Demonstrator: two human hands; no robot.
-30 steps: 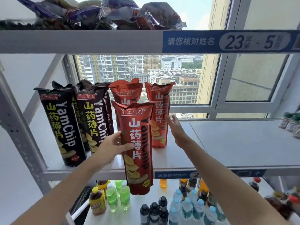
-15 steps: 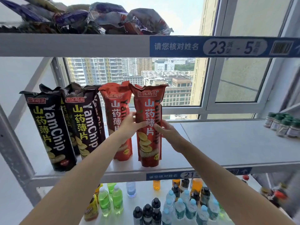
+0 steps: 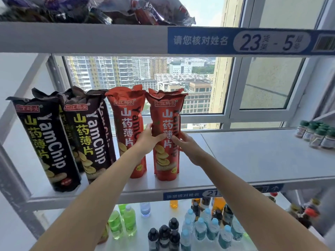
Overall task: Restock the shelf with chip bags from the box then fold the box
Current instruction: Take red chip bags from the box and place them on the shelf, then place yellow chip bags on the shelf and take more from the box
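A tall red YamChip bag [image 3: 165, 122] stands upright on the middle shelf [image 3: 262, 160]. My left hand [image 3: 147, 140] grips its left side and my right hand [image 3: 186, 145] holds its right side. Another red bag [image 3: 126, 124] stands just to its left, partly hidden by my left wrist. Further left, several black YamChip bags [image 3: 47, 142] lean in a row. The box is out of view.
The right half of the middle shelf is bare up to several small spice jars [image 3: 319, 134] at the far right. Crumpled snack bags [image 3: 112, 9] lie on the top shelf. Bottles [image 3: 199, 229] crowd the lower shelf. A window is behind the shelving.
The red bag went from hanging below the shelf edge in my left hand to standing on the shelf. My right hand came onto its right side. Both hands stay on it.
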